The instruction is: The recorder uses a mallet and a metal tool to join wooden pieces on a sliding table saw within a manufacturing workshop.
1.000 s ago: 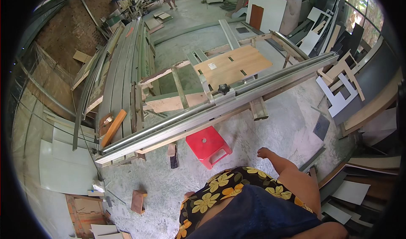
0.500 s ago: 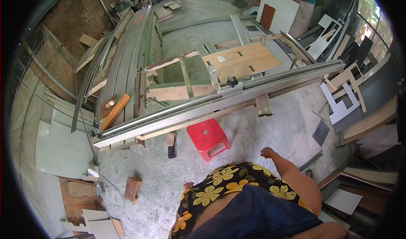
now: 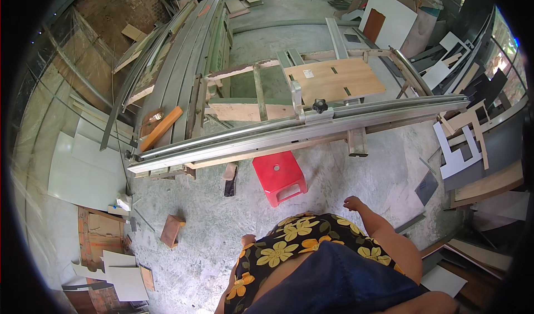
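Note:
My right hand hangs in front of my body with its fingers loosely curled and nothing visible in them. My left hand shows only in part, low beside the floral cloth I wear, and its fingers are mostly hidden. Nearest ahead of both hands is a red plastic stool with a round hole in its seat, touched by neither. Beyond it a long silver metal rail runs across a sliding-table frame. A black star-shaped knob sits on the rail beside a light plywood board.
An orange wooden bar lies on the grey machine table at left. On the floor are a brown block and a dark-and-tan piece. White panels lean at left; cut boards are stacked at right.
The view has shifted, so the rail, board and machine table appear farther right. The stool appears slightly higher and to the right. My hands stay about where they were, holding nothing visible.

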The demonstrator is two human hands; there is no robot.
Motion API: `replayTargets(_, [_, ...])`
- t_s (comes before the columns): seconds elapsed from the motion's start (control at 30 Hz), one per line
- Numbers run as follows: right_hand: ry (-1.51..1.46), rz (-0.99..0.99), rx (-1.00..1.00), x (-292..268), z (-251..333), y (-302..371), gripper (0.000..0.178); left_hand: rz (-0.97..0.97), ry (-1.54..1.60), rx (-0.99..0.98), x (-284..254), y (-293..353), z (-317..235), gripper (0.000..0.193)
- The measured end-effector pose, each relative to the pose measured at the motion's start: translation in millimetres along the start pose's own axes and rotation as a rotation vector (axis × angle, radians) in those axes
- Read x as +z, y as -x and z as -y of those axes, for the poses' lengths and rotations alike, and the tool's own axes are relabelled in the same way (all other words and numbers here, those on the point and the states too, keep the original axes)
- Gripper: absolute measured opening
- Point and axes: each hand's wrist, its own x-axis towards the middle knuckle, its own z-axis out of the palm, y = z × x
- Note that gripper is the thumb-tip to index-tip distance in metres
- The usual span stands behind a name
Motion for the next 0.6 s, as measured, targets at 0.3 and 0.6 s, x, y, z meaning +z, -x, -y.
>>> replayTargets(0.3, [0.067, 0.011, -0.04, -1, -8, -3, 0.041, 0.008, -0.068, 0.055, -4, 1, -7, 0.03])
replayTargets(0.6, [0.121, -0.007, -0.047, -5, -22, -6, 0.04, 0.022, -0.107, 0.143, -27, 8, -25, 0.031])
